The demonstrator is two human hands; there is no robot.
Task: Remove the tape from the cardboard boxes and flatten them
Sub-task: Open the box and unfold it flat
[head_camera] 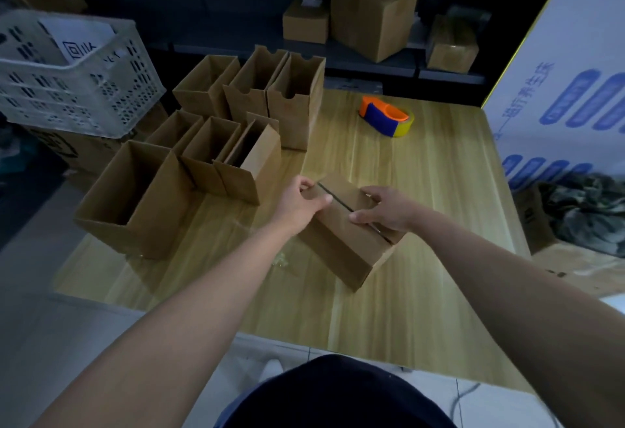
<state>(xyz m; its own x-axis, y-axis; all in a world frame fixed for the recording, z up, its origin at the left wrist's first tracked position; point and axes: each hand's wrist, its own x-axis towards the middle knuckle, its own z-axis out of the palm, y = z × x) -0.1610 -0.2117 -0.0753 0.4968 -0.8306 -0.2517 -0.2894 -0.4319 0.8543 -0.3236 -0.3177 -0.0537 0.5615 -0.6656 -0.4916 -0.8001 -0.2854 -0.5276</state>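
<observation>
I can make out only part of the blue Chinese lettering on the big white carton [548,42] at my right, ending in 养生床, while the paper sheet [79,38] in the white crate [67,96] carries a QR-style square and marks too blurred to read.

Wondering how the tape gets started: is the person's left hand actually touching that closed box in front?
Touching. In the head view the left hand pinches the closed box at the far end of its top seam.
</observation>
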